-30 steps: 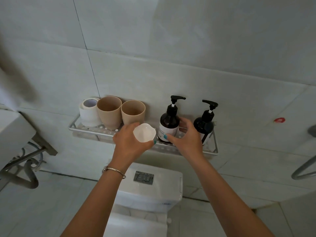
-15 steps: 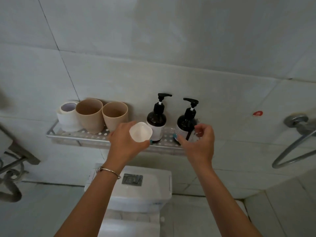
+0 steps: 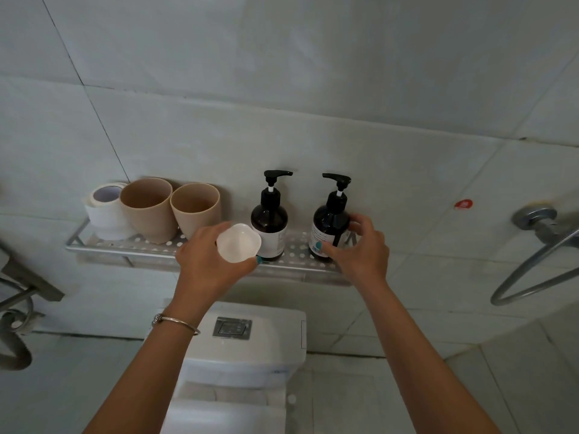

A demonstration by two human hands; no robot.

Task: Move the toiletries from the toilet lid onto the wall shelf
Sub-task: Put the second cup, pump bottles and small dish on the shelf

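The left hand is curled around a small white plastic cup with a wavy rim, thumb under its lower edge, holding it upright in front of the perforated metal wall shelf; whether the cup's base touches the shelf cannot be told. A thin silver bangle circles the left wrist.

The right hand wraps around the lower body of a dark brown pump bottle with a white label, thumb across the label at the front and fingers behind its right side. This bottle stands upright near the shelf's right end.

Between the 2 hands, just right of the white cup, stands a second dark brown pump bottle with a pale label, also upright on the shelf and touched by neither hand. The 2 black pump heads point to the right and left respectively.

To the left of the left hand, 2 beige tapered cups sit side by side on the shelf, touching each other, and beyond them a white roll of toilet paper stands on end at the shelf's left end.

Below both forearms is the white toilet cistern with a chrome flush button on top. To the right of the right hand, a chrome hose and wall fitting hang on the grey tiled wall, with a small red sticker nearby.
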